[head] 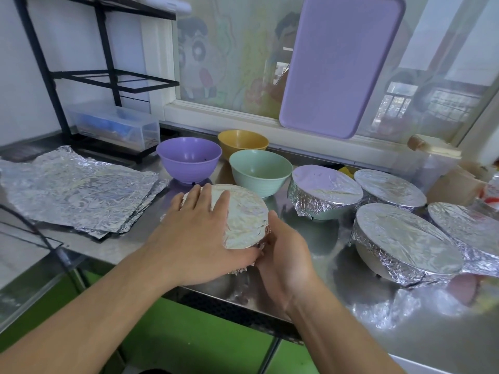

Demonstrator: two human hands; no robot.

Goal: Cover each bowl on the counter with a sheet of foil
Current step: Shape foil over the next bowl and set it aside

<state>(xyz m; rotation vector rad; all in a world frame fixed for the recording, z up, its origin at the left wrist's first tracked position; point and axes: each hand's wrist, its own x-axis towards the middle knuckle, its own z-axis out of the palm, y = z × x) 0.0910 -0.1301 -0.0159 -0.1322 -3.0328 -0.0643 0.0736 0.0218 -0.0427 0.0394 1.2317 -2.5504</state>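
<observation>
Foil had been drawn flat over the round bowl [243, 215] at the near edge of the shiny steel counter [318, 233], directly in front of the person. The left hand [201, 233] was laid across the foil top, its fingers [201, 195] straight and pressing down, pointing away. The right hand [283, 255] was held against the bowl's near right side, its fingers curled onto the crumpled foil skirt under the rim. That loose skirt lay below and between both hands, so tucking seemed due there. Three uncovered bowls, purple plastic [189, 159], mint green [260, 168] and mustard yellow [243, 141], stood just behind, nearer the left hand, as was the stack of crinkled foil sheets [75, 190].
</observation>
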